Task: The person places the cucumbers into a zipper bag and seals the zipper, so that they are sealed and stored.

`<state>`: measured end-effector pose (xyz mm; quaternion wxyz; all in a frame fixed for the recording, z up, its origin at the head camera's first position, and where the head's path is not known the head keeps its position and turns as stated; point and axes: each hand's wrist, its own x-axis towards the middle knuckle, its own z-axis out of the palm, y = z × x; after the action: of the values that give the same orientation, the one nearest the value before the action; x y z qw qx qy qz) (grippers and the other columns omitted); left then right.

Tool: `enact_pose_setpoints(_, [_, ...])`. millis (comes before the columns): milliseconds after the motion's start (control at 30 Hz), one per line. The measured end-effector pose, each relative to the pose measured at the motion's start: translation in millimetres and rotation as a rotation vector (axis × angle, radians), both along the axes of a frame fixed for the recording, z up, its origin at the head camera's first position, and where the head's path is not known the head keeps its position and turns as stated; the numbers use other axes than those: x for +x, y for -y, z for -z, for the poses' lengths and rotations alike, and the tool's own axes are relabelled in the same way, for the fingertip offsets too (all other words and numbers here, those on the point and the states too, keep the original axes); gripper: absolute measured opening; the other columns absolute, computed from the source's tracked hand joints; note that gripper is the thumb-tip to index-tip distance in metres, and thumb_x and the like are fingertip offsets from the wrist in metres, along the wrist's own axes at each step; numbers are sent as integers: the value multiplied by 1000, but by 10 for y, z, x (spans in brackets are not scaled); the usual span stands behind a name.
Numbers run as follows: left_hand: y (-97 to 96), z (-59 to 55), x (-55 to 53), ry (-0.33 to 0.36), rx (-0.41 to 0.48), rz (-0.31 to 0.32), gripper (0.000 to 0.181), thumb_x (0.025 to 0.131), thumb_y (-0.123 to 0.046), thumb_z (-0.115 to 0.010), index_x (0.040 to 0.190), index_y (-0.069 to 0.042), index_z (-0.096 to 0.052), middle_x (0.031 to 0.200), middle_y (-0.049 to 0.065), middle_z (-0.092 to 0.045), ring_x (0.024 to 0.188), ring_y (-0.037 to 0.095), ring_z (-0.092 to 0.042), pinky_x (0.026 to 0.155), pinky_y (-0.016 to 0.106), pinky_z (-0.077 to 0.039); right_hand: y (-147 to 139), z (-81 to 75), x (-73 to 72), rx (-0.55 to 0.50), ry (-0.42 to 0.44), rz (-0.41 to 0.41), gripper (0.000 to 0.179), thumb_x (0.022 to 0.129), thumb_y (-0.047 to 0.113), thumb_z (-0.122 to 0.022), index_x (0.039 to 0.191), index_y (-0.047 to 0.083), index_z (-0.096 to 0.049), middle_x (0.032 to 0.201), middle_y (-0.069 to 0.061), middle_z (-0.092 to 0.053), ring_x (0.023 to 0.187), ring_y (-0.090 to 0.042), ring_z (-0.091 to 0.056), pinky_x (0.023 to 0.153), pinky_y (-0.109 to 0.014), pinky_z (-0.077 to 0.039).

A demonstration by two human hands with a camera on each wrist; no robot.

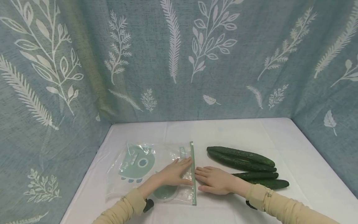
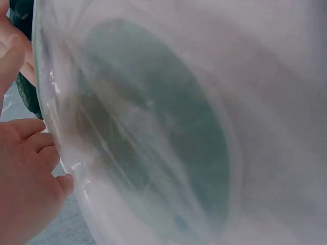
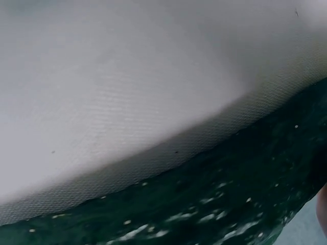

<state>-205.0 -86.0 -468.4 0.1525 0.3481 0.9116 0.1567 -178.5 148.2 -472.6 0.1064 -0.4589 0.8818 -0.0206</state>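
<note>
A clear plastic zip bag (image 1: pixel 135 165), printed with a pale green cartoon creature, lies flat on the table with its green zip edge (image 1: pixel 192 149) toward the right. My left hand (image 1: pixel 176 172) rests over the bag, fingers spread and reaching that edge. Just right of the strip is my right hand (image 1: pixel 213 180), its fingers extended and fingertips close beside it. Several dark green cucumbers (image 1: pixel 240 153) lie right of the bag, partly behind the right hand and forearm. The left wrist view shows the bag's print close up; a cucumber (image 3: pixel 204 204) fills the lower right wrist view.
A white cloth covers the table (image 1: pixel 223 130). Blue-green curtains (image 1: pixel 156 62) with white leaf patterns hang behind it and along both sides. Dark wrist-worn devices (image 1: pixel 148 205) show below the sleeves.
</note>
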Motion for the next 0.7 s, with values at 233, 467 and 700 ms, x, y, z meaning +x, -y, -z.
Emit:
enact_pose_setpoints(233, [6,69,-2,-23,19,-2,89,82,-56,-63,148,-5,-29,157,10,-25,144,24,-28,120,47,-20,57,6,-24,-28,38,-14,68,99,57,-28,149,10,-29,156,-8,-26,144,-22,-27,118,-40,-28])
enact_pose_setpoints(467, [-31,91,17,-16,29,-49,92,78,-60,-65,147,-8,-32,156,9,-27,141,27,-33,114,45,-33,108,17,-61,-12,62,-35,74,96,62,-31,148,10,-30,156,-8,-27,144,-22,-27,118,-39,-28])
enact_pose_setpoints(700, [-23,136,10,-30,73,-58,90,75,-55,-70,144,-6,-38,153,11,-33,138,28,-38,113,46,-36,158,12,-64,5,18,-68,77,94,64,-33,147,8,-34,154,-10,-31,143,-23,-30,118,-37,-29])
